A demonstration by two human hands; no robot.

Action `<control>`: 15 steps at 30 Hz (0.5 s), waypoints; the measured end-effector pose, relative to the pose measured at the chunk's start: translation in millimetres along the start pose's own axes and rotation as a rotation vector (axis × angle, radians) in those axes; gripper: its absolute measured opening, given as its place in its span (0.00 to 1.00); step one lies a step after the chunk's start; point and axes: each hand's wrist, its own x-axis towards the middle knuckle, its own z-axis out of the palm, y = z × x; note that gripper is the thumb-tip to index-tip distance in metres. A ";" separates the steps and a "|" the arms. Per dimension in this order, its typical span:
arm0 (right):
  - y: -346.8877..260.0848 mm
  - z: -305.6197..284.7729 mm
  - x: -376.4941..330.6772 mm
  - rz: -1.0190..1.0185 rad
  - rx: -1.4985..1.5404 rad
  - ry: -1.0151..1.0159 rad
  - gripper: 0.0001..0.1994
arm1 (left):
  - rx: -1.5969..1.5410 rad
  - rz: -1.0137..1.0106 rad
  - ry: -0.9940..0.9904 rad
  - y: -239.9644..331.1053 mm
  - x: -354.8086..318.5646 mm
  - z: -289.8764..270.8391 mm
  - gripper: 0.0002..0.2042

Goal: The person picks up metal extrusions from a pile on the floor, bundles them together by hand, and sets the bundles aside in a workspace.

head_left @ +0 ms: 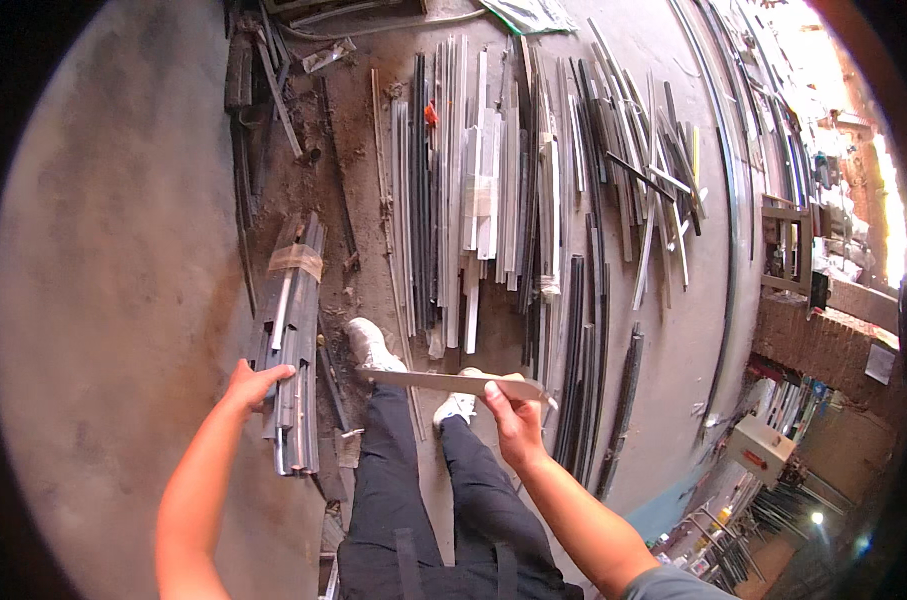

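Note:
My left hand (257, 386) grips the side of a bundle of grey metal profiles (295, 400), its thumb over the top and its other fingers hidden behind. Brown tape (296, 261) wraps the bundle near its far end. In my right hand (518, 425) is a flat, thin metal strip (428, 381), held at its right end and pointing left across my legs. That end of the strip is bent or curved. Its left tip passes in front of my left shoe (373, 345) and stays apart from the bundle.
Many long profiles (453, 200) lie in rows on the floor ahead, with a crossed heap of shorter pieces (663, 180) to their right. Dark bars (573, 370) lie beside my right foot. A cardboard box (760, 447) stands at far right. Debris lines the wall (123, 250) at left.

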 end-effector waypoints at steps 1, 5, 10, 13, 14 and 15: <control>-8.1 3.7 -4.4 -0.108 -0.182 -0.068 0.09 | -0.003 0.000 -0.022 -0.1 -1.1 -2.6 0.47; 2.5 12.0 -12.8 -0.440 -0.164 -0.283 0.13 | 0.036 0.007 0.011 -2.8 10.5 -7.4 0.46; 12.2 2.0 -22.7 -0.410 -0.216 -0.473 0.16 | -0.017 0.027 -0.038 7.6 -3.9 -11.0 0.47; 6.6 -3.5 -27.6 -0.378 -0.262 -0.526 0.17 | -0.006 0.020 -0.007 3.2 -4.0 -4.1 0.47; 9.1 -6.4 -26.4 -0.392 -0.271 -0.537 0.17 | -0.003 0.038 0.005 1.8 -5.6 -2.1 0.45; 15.9 -9.6 -29.3 -0.402 -0.276 -0.545 0.17 | -0.013 0.054 0.007 0.1 -4.8 -0.6 0.44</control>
